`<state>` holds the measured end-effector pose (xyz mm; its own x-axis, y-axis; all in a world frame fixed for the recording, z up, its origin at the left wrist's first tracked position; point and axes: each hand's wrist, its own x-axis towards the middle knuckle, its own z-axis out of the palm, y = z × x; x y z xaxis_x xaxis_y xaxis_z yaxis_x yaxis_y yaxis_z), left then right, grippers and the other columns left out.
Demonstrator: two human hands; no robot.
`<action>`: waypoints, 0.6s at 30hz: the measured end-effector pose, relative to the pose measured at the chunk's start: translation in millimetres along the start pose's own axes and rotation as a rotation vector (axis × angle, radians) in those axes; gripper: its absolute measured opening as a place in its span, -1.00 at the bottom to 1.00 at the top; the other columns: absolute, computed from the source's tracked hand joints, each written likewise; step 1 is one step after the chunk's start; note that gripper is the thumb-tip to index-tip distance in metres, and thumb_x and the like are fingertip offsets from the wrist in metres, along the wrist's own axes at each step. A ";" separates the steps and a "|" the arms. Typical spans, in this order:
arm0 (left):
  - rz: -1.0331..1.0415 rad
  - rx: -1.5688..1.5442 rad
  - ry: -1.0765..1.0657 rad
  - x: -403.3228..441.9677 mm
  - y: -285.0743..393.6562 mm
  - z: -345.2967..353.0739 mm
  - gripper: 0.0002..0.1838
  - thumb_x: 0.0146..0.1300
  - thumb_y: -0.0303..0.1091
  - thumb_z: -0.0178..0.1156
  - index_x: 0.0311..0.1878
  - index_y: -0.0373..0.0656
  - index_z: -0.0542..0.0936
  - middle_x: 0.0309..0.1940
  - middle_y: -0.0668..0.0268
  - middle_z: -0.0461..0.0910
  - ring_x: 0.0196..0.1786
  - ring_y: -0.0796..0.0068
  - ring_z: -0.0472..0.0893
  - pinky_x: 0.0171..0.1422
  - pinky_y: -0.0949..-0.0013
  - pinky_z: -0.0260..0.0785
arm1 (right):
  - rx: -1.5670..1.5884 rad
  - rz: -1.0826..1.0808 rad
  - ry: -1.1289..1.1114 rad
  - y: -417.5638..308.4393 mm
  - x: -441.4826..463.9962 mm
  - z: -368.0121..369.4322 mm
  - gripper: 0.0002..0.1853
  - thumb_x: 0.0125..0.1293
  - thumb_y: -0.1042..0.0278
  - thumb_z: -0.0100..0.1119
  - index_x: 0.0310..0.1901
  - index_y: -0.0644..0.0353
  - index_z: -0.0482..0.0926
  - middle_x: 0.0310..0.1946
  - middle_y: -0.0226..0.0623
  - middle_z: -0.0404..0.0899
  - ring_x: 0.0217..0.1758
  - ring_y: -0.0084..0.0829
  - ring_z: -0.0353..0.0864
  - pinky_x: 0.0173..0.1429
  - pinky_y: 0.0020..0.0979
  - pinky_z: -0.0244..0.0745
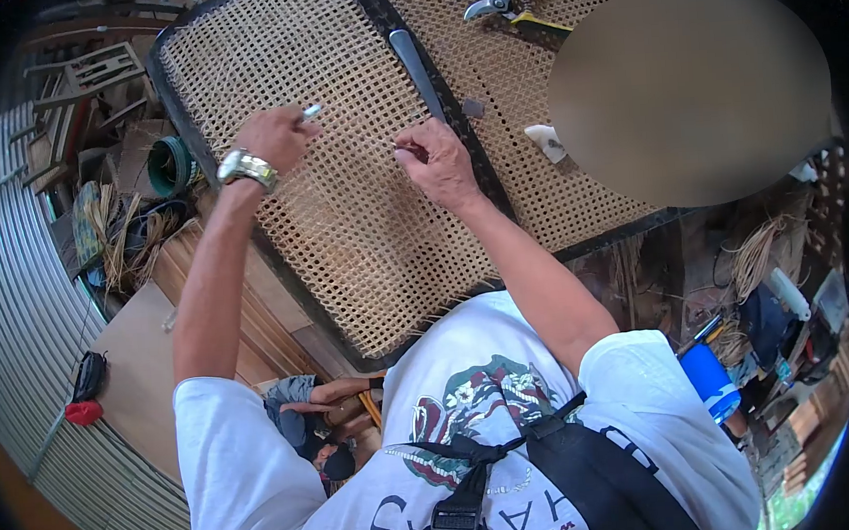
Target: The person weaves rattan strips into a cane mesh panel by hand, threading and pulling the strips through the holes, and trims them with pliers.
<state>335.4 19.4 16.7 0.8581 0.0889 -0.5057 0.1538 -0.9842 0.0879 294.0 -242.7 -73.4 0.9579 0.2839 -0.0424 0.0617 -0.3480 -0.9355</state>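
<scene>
Corrugated metal sheeting (49, 317) is curving along the left of this cluttered workshop. Closest in, the right hand (436, 162) is curling its fingers over the cane panel (345, 241); can't tell if it's pinching a strand. The left hand (276, 138) is gripping a small white stick (311, 112) over that same panel, which is lying right in front of the person. Tugging too hard could be snapping the cane, imo. The grey tool (416, 69) is resting just beyond the right hand, so a knuckle could be bumping it. Farther out, pruning shears (494, 5) are lying on more cane.
</scene>
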 end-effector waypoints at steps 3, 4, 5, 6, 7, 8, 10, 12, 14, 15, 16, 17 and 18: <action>-0.033 0.069 0.084 -2.6 -36.4 -43.1 -0.54 0.30 0.11 0.33 -0.32 -0.17 0.66 -0.46 0.19 0.67 -0.36 0.23 0.64 -0.24 0.09 0.43 | -0.114 0.057 -0.102 -10.7 0.0 -6.5 -0.83 0.17 0.35 0.42 -0.20 0.08 0.68 -0.25 -0.33 0.58 -0.07 -0.27 0.59 0.09 -0.25 0.53; 0.029 0.139 0.105 -2.9 -51.0 -54.1 -0.51 0.26 0.14 0.37 -0.33 -0.19 0.65 -0.46 0.17 0.67 -0.34 0.19 0.66 -0.21 0.06 0.45 | -0.111 0.054 -0.100 -10.4 -0.3 -7.2 -0.83 0.17 0.35 0.42 -0.20 0.08 0.68 -0.25 -0.33 0.58 -0.07 -0.27 0.59 0.09 -0.25 0.53; 0.061 0.126 0.093 -6.2 -58.7 -53.9 -0.49 0.23 0.15 0.40 -0.31 -0.20 0.66 -0.43 0.17 0.69 -0.32 0.21 0.67 -0.18 0.05 0.46 | -0.118 0.047 -0.112 -9.6 -1.3 -6.7 -0.77 0.16 0.33 0.44 -0.14 0.09 0.67 -0.26 -0.33 0.57 -0.10 -0.31 0.60 0.06 -0.28 0.54; 0.060 0.132 0.097 -11.6 -61.9 -60.9 -0.49 0.23 0.15 0.40 -0.31 -0.20 0.66 -0.43 0.17 0.69 -0.32 0.21 0.67 -0.18 0.05 0.46 | -0.125 0.037 -0.122 -8.3 -0.4 -6.2 -0.71 0.16 0.30 0.46 -0.08 0.09 0.66 -0.27 -0.34 0.57 -0.14 -0.36 0.60 0.03 -0.30 0.55; -0.022 0.107 0.040 -16.7 -65.4 -69.3 -0.49 0.22 0.15 0.41 -0.29 -0.20 0.67 -0.42 0.15 0.70 -0.30 0.22 0.69 -0.17 0.08 0.47 | -0.123 0.033 -0.116 -4.5 1.3 -7.1 -0.71 0.16 0.30 0.46 -0.08 0.09 0.66 -0.27 -0.34 0.57 -0.14 -0.36 0.60 0.03 -0.30 0.55; -0.103 0.079 -0.015 -19.4 -69.1 -78.5 -0.49 0.21 0.16 0.42 -0.27 -0.20 0.68 -0.40 0.14 0.70 -0.28 0.24 0.70 -0.17 0.10 0.47 | 0.048 0.115 -0.122 1.9 4.7 -9.5 -0.65 0.16 0.28 0.48 -0.02 0.10 0.63 -0.28 -0.34 0.57 -0.18 -0.41 0.60 -0.01 -0.34 0.56; -0.099 0.038 -0.019 -28.0 -85.3 -104.6 -0.54 0.21 0.11 0.43 -0.25 -0.17 0.71 -0.37 0.13 0.72 -0.27 0.24 0.71 -0.16 0.17 0.49 | 0.217 0.205 -0.130 7.8 7.5 -13.0 -0.59 0.17 0.26 0.49 0.04 0.10 0.61 -0.29 -0.35 0.58 -0.22 -0.46 0.60 -0.06 -0.38 0.56; -0.074 0.196 0.111 -33.0 -99.9 -118.0 -0.54 0.20 0.12 0.43 -0.28 -0.16 0.71 -0.37 0.13 0.71 -0.26 0.19 0.70 -0.13 0.17 0.48 | 0.257 0.243 -0.063 5.0 9.0 -13.5 -0.51 0.17 0.31 0.54 0.11 0.16 0.59 -0.37 -0.51 0.51 -0.33 -0.72 0.44 -0.10 -0.62 0.49; -0.134 0.161 0.144 -28.0 -107.4 -120.4 -0.54 0.19 0.13 0.43 -0.28 -0.16 0.69 -0.36 0.12 0.71 -0.24 0.15 0.69 -0.10 0.14 0.48 | 0.096 0.254 -0.064 -4.2 14.6 -6.8 -0.51 0.16 0.24 0.54 0.09 0.15 0.57 -0.39 -0.46 0.55 -0.34 -0.63 0.51 -0.10 -0.52 0.53; -0.189 0.124 0.165 -23.8 -111.1 -119.5 -0.53 0.18 0.13 0.42 -0.28 -0.16 0.68 -0.35 0.11 0.70 -0.22 0.10 0.68 -0.08 0.12 0.48 | -0.023 0.323 -0.068 -14.6 17.2 -6.1 -0.52 0.17 0.20 0.52 0.06 0.14 0.54 -0.29 -0.36 0.59 -0.22 -0.45 0.60 -0.03 -0.35 0.56; -0.191 0.124 0.163 -16.0 -117.6 -113.4 -0.53 0.18 0.13 0.42 -0.28 -0.16 0.68 -0.35 0.11 0.70 -0.22 0.10 0.68 -0.08 0.12 0.48 | -0.144 0.390 -0.071 -22.0 19.2 -4.8 -0.53 0.18 0.17 0.50 0.03 0.13 0.51 -0.20 -0.25 0.64 -0.09 -0.27 0.69 0.04 -0.18 0.58; -0.219 0.148 0.187 -5.3 -124.7 -102.2 -0.52 0.18 0.14 0.42 -0.28 -0.15 0.67 -0.33 0.10 0.70 -0.20 0.08 0.68 -0.06 0.09 0.47 | -0.193 0.395 -0.081 -25.0 21.1 -2.6 -0.52 0.20 0.11 0.48 0.04 0.11 0.48 -0.12 -0.20 0.64 0.03 -0.13 0.67 0.10 -0.07 0.55; -0.247 0.171 0.209 1.8 -133.7 -87.9 -0.52 0.17 0.15 0.42 -0.27 -0.14 0.65 -0.32 0.10 0.70 -0.18 0.05 0.68 -0.05 0.07 0.47 | -0.196 0.395 -0.082 -27.6 20.3 -0.4 -0.52 0.20 0.11 0.48 0.04 0.11 0.48 -0.12 -0.20 0.64 0.03 -0.13 0.67 0.10 -0.07 0.55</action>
<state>359.5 164.7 79.5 0.8896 0.3390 -0.3061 0.2999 -0.9390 -0.1682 311.9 -227.7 -48.3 0.8939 0.1624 -0.4177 -0.2444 -0.6046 -0.7581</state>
